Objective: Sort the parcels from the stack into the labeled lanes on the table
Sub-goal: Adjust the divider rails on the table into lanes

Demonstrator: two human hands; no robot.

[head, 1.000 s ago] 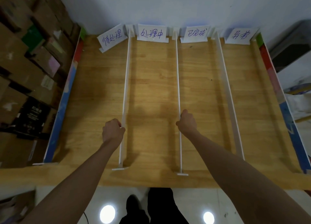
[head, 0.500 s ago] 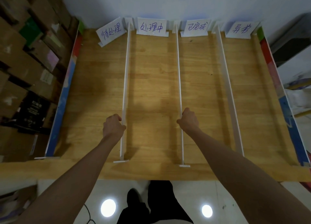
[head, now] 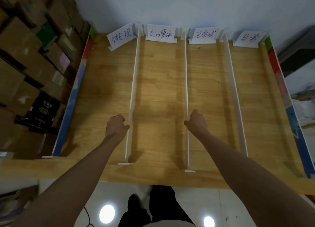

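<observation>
Presently, item by item.

Counter (head: 160, 93): wooden top, split into four lanes by three white upright dividers running near to far. All four lanes bare of parcels.

Lane labels: four white cards standing at the far edge, one per lane, handwritten: far-left card (head: 120, 38), tilted askew; second card (head: 160, 33); third card (head: 204, 35); far-right card (head: 249, 38).

Left hand (head: 116, 126): fingers curled, knuckles up, pressed against the near stretch of the left divider (head: 133, 97). It appears to pinch the divider's top edge, though the fingertips are hidden, so I cannot say for certain.

Right hand (head: 197, 120): likewise curled, touching the middle divider (head: 186, 90) from its right side; the grip itself is hidden, so pinching or merely resting I cannot tell.

Right divider (head: 234, 93): untouched, well apart from both hands.

Parcels: none on the counter. A stack of cardboard boxes (head: 30, 59) stands off the counter's left side, against the coloured side wall (head: 75, 92); a black box sits low in it.

Step in hand, by my judgement: setting or steadying the lane dividers, ahead of any sorting. No parcel has yet been lifted.

Next move, as I judge it: letting go of the dividers, turning left to the stack, taking one parcel, and reading its marking so it can be matched to a card.
</observation>
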